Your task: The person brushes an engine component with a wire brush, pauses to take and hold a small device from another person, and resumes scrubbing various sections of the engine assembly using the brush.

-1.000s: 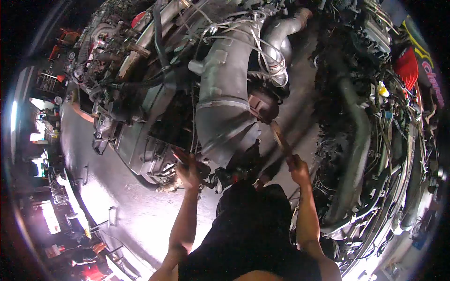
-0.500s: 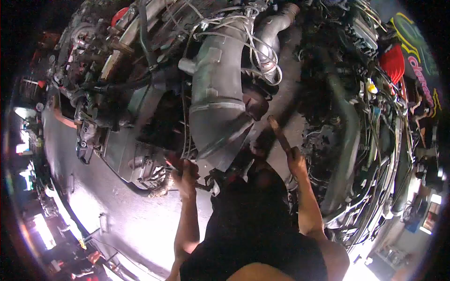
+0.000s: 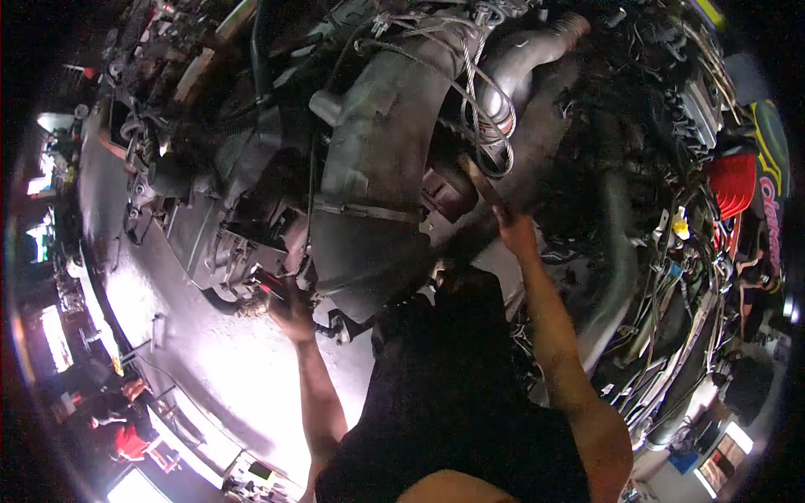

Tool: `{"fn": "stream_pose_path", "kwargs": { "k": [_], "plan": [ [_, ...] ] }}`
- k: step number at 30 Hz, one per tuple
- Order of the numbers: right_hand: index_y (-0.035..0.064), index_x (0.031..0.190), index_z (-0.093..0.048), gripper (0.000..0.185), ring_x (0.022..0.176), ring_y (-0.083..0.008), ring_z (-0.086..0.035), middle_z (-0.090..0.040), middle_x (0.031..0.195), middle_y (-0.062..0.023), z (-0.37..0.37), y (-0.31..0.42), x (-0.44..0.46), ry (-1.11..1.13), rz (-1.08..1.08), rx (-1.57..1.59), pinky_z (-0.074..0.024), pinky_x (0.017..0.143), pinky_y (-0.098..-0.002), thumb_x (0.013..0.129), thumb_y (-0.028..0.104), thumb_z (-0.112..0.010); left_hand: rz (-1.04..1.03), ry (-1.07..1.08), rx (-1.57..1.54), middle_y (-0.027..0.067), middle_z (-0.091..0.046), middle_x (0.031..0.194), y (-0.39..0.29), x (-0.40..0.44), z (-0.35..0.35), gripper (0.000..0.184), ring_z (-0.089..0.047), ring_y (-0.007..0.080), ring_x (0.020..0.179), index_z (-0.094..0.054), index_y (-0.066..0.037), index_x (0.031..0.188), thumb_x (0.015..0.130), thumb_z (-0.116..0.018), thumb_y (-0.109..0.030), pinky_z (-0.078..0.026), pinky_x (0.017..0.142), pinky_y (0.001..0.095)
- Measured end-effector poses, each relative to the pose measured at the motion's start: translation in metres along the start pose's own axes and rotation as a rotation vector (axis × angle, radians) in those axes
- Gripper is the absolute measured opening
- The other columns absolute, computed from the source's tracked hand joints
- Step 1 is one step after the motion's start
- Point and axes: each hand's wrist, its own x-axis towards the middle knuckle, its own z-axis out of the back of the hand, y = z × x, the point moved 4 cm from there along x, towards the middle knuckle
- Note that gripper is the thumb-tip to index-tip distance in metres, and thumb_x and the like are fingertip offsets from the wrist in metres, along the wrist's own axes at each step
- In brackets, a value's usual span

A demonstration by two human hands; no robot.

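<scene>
My right hand (image 3: 518,235) is closed round the lower end of a brown wooden-looking stick (image 3: 485,186). The stick's upper tip is near a dark rounded part (image 3: 449,191) beside the large grey metal pipe (image 3: 377,159); whether they touch I cannot tell. Over on the left, my left hand (image 3: 293,314) is closed on a small red and dark object (image 3: 270,283) whose kind is unclear, close to the lower end of an engine assembly. A clamp band (image 3: 365,210) runs around the grey pipe, and its elbow (image 3: 369,264) bends down toward my body.
Looped wire cable (image 3: 482,105) hangs over the pipe's top and a second curved pipe (image 3: 524,67). Dense cables and hoses (image 3: 671,310) line the right side. A red ribbed part (image 3: 731,191) stands farther right. Pale floor (image 3: 226,360) shows at lower left.
My right hand has moved up with the stick, bringing its tip beside the dark rounded part. My left hand has shifted left and slightly up in view. The camera view has turned somewhat.
</scene>
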Motion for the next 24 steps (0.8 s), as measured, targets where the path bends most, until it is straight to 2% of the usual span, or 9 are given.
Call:
{"fn": "stream_pose_path", "kwargs": {
  "k": [5,7,11,13,14,16,19,22,24],
  "plan": [
    [-0.0012,0.092,-0.061,0.047,0.087,-0.0423,-0.059,-0.062,0.086,-0.025,0.017,0.001,-0.01,-0.086,-0.003,0.157,-0.0445,0.075,-0.0465,0.088,0.044,-0.05,-0.015,-0.018,0.179,0.0032,-0.049,0.053,0.006,0.001,0.003,0.03,-0.043,0.0106,0.046,-0.052,-0.001,0.07,0.09,-0.056,-0.022,-0.033,0.042,0.0289],
    [-0.0005,0.091,-0.061,0.048,0.082,-0.0435,-0.057,-0.061,0.083,-0.0236,-0.007,-0.023,0.015,0.273,-0.306,-0.043,-0.0441,0.074,-0.0462,0.088,0.046,-0.05,0.064,-0.036,0.11,0.0038,-0.05,0.055,0.009,0.001,0.003,0.029,-0.043,0.0112,0.047,-0.052,0.001,0.07,0.09,-0.056,-0.02,-0.033,0.043,0.0294],
    [-0.0003,0.09,-0.061,0.053,0.073,-0.0406,-0.057,-0.059,0.079,-0.0216,-0.005,-0.033,0.015,0.264,-0.319,-0.099,-0.044,0.07,-0.0443,0.086,0.051,-0.05,0.072,0.016,0.127,0.0041,-0.05,0.058,0.017,-0.002,0.008,0.026,-0.042,0.0107,0.051,-0.053,0.003,0.075,0.09,-0.056,-0.017,-0.032,0.045,0.0287],
    [0.0004,0.089,-0.06,0.054,0.069,-0.0356,-0.056,-0.059,0.075,-0.0198,-0.015,-0.057,-0.004,-0.166,0.144,-0.088,-0.0437,0.067,-0.0419,0.087,0.053,-0.048,0.087,-0.012,0.068,0.0029,-0.05,0.06,0.01,-0.001,0.004,0.025,-0.041,0.0096,0.053,-0.053,0.003,0.076,0.09,-0.056,-0.017,-0.032,0.046,0.0276],
    [0.0004,0.089,-0.06,0.054,0.069,-0.0356,-0.056,-0.059,0.075,-0.0198,-0.003,-0.043,-0.009,-0.158,0.157,-0.094,-0.0437,0.067,-0.0419,0.087,0.053,-0.048,0.103,-0.032,0.015,0.0017,-0.05,0.061,0.008,-0.003,0.004,0.024,-0.04,0.0085,0.055,-0.053,0.003,0.077,0.09,-0.056,-0.016,-0.031,0.047,0.0266],
    [0.0008,0.094,-0.059,0.05,0.07,-0.0336,-0.057,-0.059,0.077,-0.0205,0.027,-0.003,-0.024,0.173,-0.116,-0.009,-0.044,0.067,-0.041,0.089,0.049,-0.047,0.082,-0.021,0.072,-0.0003,-0.049,0.064,0.008,-0.003,0.006,0.022,-0.039,0.0068,0.058,-0.054,0.002,0.077,0.09,-0.056,-0.015,-0.03,0.048,0.0248],
    [0.001,0.098,-0.059,0.05,0.07,-0.0312,-0.057,-0.059,0.076,-0.0187,-0.027,-0.063,0.027,0.2,-0.213,-0.153,-0.0438,0.067,-0.0408,0.089,0.049,-0.046,0.11,-0.056,0.053,0.001,-0.049,0.06,0.006,-0.004,0.004,0.025,-0.04,0.0081,0.054,-0.052,0.001,0.074,0.09,-0.057,-0.018,-0.031,0.047,0.0259],
    [0.0007,0.095,-0.059,0.052,0.067,-0.0274,-0.056,-0.056,0.071,-0.0159,-0.01,-0.036,0.024,0.207,-0.294,-0.076,-0.0432,0.066,-0.0417,0.089,0.05,-0.046,0.095,-0.086,0.053,0.0017,-0.049,0.058,0.001,-0.005,0.003,0.026,-0.041,0.009,0.052,-0.052,0.0,0.073,0.09,-0.057,-0.019,-0.031,0.046,0.0268],
    [0.0,0.093,-0.059,0.053,0.065,-0.0259,-0.056,-0.054,0.068,-0.0145,0.006,-0.025,-0.004,0.118,-0.174,0.013,-0.0431,0.065,-0.0413,0.088,0.051,-0.045,0.066,-0.083,0.061,0.0018,-0.05,0.058,0.001,-0.006,0.003,0.026,-0.041,0.009,0.052,-0.053,0.0,0.073,0.089,-0.058,-0.021,-0.031,0.047,0.0265]
  ]
}}
